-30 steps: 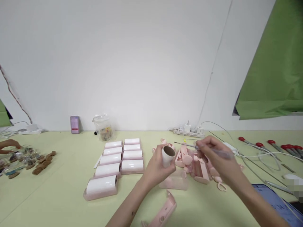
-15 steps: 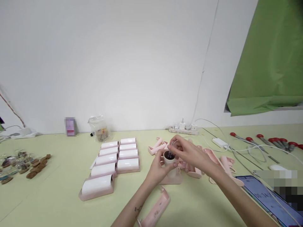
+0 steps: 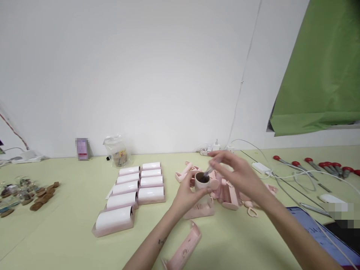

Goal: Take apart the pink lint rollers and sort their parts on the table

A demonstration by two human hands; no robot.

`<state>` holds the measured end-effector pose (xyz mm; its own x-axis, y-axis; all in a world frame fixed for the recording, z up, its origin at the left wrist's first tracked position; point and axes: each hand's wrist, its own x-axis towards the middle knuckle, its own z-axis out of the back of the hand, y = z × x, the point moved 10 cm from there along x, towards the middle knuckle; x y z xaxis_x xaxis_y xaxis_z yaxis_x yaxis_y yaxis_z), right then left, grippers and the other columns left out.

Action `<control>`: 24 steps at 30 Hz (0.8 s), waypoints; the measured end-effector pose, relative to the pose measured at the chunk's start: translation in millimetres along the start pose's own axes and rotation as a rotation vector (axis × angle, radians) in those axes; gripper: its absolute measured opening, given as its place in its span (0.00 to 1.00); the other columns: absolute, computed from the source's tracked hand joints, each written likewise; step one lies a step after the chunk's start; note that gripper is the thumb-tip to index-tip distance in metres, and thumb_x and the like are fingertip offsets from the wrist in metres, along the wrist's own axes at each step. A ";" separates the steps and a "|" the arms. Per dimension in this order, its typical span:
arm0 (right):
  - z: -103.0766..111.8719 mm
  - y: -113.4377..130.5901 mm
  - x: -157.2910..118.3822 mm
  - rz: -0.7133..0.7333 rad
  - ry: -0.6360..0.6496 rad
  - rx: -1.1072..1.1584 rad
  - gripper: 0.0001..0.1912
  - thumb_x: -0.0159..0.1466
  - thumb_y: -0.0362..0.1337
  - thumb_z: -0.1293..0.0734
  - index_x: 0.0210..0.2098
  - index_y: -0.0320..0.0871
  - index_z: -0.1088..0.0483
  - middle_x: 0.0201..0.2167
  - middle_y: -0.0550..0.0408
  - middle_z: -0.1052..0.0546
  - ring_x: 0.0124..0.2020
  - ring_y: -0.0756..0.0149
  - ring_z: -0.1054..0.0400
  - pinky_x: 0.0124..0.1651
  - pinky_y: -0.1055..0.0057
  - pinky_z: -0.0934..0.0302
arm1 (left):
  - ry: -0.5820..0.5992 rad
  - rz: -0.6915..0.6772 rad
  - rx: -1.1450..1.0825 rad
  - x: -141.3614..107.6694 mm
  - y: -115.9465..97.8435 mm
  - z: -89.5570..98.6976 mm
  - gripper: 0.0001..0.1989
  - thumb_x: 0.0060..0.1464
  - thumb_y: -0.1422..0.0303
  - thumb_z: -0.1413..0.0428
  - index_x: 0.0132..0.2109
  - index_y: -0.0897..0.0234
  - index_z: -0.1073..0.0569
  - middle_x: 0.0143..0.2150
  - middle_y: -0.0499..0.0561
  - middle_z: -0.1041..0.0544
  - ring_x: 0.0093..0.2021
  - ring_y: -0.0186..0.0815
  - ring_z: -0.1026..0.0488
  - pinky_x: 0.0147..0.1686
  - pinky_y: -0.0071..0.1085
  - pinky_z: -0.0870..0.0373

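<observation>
My left hand (image 3: 188, 193) is wrapped round a white cylinder (image 3: 201, 184), upright with its dark hollow end facing up. Above its opening, my right hand (image 3: 226, 165) pinches a clear, thin item (image 3: 209, 171) whose lower end reaches the dark inside of the cylinder. What exactly the clear item is cannot be made out. Just below the cylinder lies a pink holder (image 3: 199, 213), and another pink holder (image 3: 185, 247) rests nearer the front. A pile of pink parts (image 3: 227, 195) sits beneath and behind my right hand.
White rolls in pink holders (image 3: 115, 218) stand in two columns at left. Further left are brown pieces (image 3: 42, 198) and clear domed items (image 3: 21, 191). Red-headed tools (image 3: 309, 161), cables, a white adapter (image 3: 261, 168) and a phone (image 3: 317, 232) lie at right. A bagged cup (image 3: 119, 155) stands near the wall.
My right hand has risen and moved slightly right, drawing the clear item partly up from the cylinder. The cylinder in my left hand has tilted a little.
</observation>
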<state>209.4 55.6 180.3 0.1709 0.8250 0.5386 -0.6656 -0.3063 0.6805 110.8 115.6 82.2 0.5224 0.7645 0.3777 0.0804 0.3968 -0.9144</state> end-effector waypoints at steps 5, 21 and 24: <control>59.8 6.8 -16.6 0.032 -0.362 0.294 0.08 0.61 0.44 0.41 0.35 0.48 0.37 0.25 0.59 0.28 0.32 0.66 0.32 0.39 0.67 0.38 | -0.041 -0.021 0.276 3.4 -11.1 17.1 0.25 0.43 0.58 0.42 0.47 0.60 0.40 0.42 0.49 0.30 0.39 0.34 0.32 0.37 0.29 0.35; -119.9 4.5 -127.1 0.538 0.664 -0.402 0.11 0.56 0.40 0.36 0.39 0.49 0.35 0.44 0.55 0.28 0.27 0.65 0.29 0.25 0.74 0.43 | 0.286 0.037 0.698 -33.4 37.1 11.1 0.29 0.41 0.60 0.41 0.52 0.60 0.37 0.47 0.53 0.32 0.48 0.44 0.38 0.48 0.39 0.41; -149.8 1.0 -143.6 0.647 0.644 -0.521 0.11 0.54 0.39 0.34 0.36 0.46 0.35 0.43 0.54 0.27 0.19 0.67 0.31 0.18 0.74 0.49 | 0.295 0.103 0.626 -46.0 48.8 27.9 0.27 0.44 0.63 0.43 0.53 0.61 0.38 0.48 0.52 0.32 0.46 0.39 0.34 0.45 0.32 0.37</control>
<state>75.3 7.9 29.2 -0.6453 0.7208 0.2531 -0.7489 -0.6623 -0.0231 67.1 113.9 24.3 0.7172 0.6789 0.1572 -0.4395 0.6157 -0.6540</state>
